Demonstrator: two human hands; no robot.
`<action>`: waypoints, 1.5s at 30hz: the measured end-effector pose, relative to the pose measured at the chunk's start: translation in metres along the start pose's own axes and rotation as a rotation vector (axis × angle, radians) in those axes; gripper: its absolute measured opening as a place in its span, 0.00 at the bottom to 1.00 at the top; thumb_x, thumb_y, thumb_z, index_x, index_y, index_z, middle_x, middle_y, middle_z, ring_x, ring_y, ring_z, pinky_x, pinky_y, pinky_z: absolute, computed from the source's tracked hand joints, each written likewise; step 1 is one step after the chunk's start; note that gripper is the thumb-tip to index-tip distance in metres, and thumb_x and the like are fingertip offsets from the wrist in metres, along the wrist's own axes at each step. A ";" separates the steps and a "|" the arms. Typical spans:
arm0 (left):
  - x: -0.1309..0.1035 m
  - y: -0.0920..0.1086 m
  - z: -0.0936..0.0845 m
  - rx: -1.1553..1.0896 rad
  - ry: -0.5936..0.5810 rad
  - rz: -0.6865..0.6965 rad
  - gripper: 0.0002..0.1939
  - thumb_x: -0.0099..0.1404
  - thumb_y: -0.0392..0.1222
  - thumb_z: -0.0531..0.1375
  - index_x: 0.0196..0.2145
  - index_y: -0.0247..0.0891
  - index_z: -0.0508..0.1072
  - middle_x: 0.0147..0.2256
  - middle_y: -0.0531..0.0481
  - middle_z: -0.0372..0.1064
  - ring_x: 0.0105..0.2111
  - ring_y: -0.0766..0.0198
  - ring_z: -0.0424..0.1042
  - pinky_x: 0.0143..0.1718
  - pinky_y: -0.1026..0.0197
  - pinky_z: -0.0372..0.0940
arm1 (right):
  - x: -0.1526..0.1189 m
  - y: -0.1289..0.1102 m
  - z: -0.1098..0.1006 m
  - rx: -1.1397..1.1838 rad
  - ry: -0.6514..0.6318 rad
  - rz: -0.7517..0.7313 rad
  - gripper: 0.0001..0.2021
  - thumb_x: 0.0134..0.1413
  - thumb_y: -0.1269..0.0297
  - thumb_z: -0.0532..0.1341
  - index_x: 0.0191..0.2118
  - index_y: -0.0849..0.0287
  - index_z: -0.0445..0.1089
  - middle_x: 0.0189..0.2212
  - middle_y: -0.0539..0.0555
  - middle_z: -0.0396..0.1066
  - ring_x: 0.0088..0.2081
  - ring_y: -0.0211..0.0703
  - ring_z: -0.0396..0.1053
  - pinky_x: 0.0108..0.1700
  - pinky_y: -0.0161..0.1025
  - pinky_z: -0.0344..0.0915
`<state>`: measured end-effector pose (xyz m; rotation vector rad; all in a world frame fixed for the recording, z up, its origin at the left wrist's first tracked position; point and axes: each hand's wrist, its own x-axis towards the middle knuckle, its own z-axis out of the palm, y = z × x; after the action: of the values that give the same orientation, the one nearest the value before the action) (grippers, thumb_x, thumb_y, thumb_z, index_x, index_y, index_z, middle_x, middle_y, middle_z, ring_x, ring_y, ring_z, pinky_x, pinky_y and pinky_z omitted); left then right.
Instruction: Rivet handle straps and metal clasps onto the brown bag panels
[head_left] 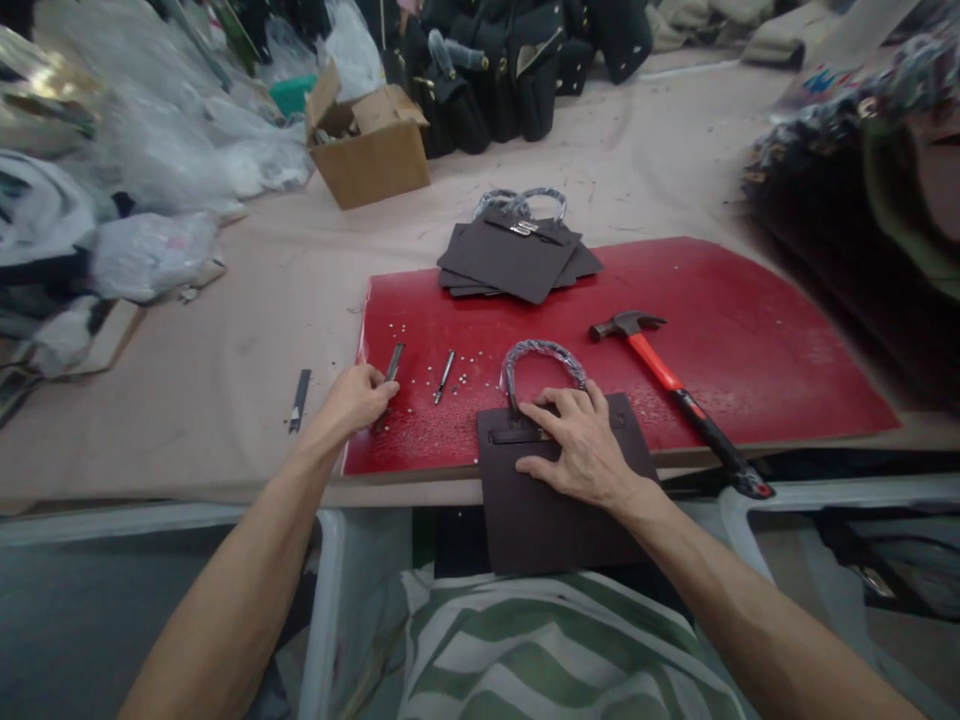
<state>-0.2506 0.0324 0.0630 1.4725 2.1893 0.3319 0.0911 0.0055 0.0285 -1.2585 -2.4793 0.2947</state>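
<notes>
My left hand [367,395] pinches a small metal punch [394,361] above the left part of the red mat [720,330]. Under my right hand [577,440] lies a dark brown handbag panel [540,520] with a plastic-wrapped handle [544,348]; the fingers are spread on it near the handle's base. The panel overhangs the table's front edge. Between the hands, a second metal punch [445,376] rests on the mat among scattered small bits. A claw hammer [667,375] with a red and black handle lies to the right of the panel.
Stacked brown panels with wrapped handles [517,255] lie at the mat's back. A flat metal piece [299,400] is at the left. Behind stand a cardboard box [371,150] and black bags [487,90]. Dark pieces [840,200] are heaped at right. Bins [326,600] flank the front edge.
</notes>
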 end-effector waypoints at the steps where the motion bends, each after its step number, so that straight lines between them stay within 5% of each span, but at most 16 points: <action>1: -0.004 -0.003 0.003 -0.131 0.036 0.001 0.11 0.58 0.46 0.62 0.23 0.37 0.70 0.19 0.50 0.68 0.22 0.60 0.67 0.25 0.61 0.57 | -0.001 -0.001 0.000 -0.008 -0.001 0.005 0.35 0.48 0.41 0.68 0.58 0.54 0.70 0.53 0.60 0.67 0.55 0.58 0.63 0.67 0.63 0.40; 8: -0.050 0.010 0.038 -1.245 -0.005 -0.015 0.22 0.47 0.49 0.74 0.33 0.34 0.71 0.30 0.49 0.74 0.29 0.63 0.74 0.33 0.60 0.71 | -0.004 -0.004 0.000 -0.045 -0.034 0.010 0.41 0.45 0.33 0.67 0.59 0.56 0.70 0.54 0.62 0.66 0.56 0.60 0.61 0.67 0.65 0.39; 14: -0.086 0.046 0.074 -1.593 -0.081 -0.019 0.21 0.47 0.40 0.76 0.36 0.36 0.72 0.35 0.52 0.73 0.35 0.64 0.76 0.41 0.58 0.75 | -0.006 -0.011 0.003 -0.053 -0.016 0.028 0.40 0.44 0.34 0.67 0.58 0.56 0.70 0.53 0.62 0.67 0.55 0.59 0.62 0.68 0.63 0.40; 18: -0.091 0.056 0.095 -1.593 -0.067 0.063 0.21 0.50 0.41 0.75 0.39 0.37 0.73 0.39 0.51 0.73 0.39 0.63 0.76 0.47 0.53 0.75 | -0.006 -0.012 0.005 -0.045 -0.012 0.043 0.39 0.44 0.35 0.68 0.57 0.56 0.71 0.53 0.62 0.67 0.55 0.59 0.62 0.67 0.63 0.41; 23: -0.091 0.050 0.116 -1.335 0.104 0.299 0.17 0.58 0.43 0.71 0.44 0.38 0.73 0.43 0.46 0.74 0.43 0.61 0.77 0.50 0.54 0.74 | -0.005 -0.011 0.006 -0.049 0.002 0.025 0.37 0.45 0.39 0.70 0.57 0.56 0.71 0.53 0.62 0.67 0.55 0.59 0.62 0.67 0.63 0.41; 29: -0.100 0.043 0.125 -1.143 0.165 0.528 0.11 0.65 0.42 0.66 0.42 0.38 0.70 0.47 0.43 0.73 0.48 0.55 0.76 0.53 0.50 0.72 | -0.006 -0.011 0.010 -0.066 0.015 0.012 0.36 0.46 0.41 0.70 0.57 0.58 0.72 0.53 0.62 0.68 0.53 0.59 0.62 0.67 0.63 0.42; 38: -0.104 0.043 0.128 -1.039 0.174 0.490 0.12 0.69 0.45 0.62 0.46 0.36 0.70 0.46 0.41 0.75 0.47 0.56 0.77 0.50 0.55 0.73 | -0.001 -0.006 0.006 -0.002 0.024 0.006 0.18 0.60 0.53 0.63 0.54 0.53 0.74 0.47 0.57 0.71 0.50 0.53 0.64 0.66 0.59 0.45; 45: -0.105 0.042 0.129 -1.008 0.199 0.518 0.10 0.70 0.44 0.61 0.45 0.37 0.70 0.46 0.41 0.75 0.47 0.57 0.77 0.50 0.54 0.73 | -0.001 -0.009 0.008 0.002 0.054 0.019 0.18 0.59 0.53 0.64 0.52 0.53 0.75 0.46 0.56 0.71 0.50 0.52 0.64 0.66 0.59 0.45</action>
<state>-0.1190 -0.0554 -0.0024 1.3507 1.3041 1.5318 0.0817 -0.0003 0.0236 -1.2731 -2.4222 0.2642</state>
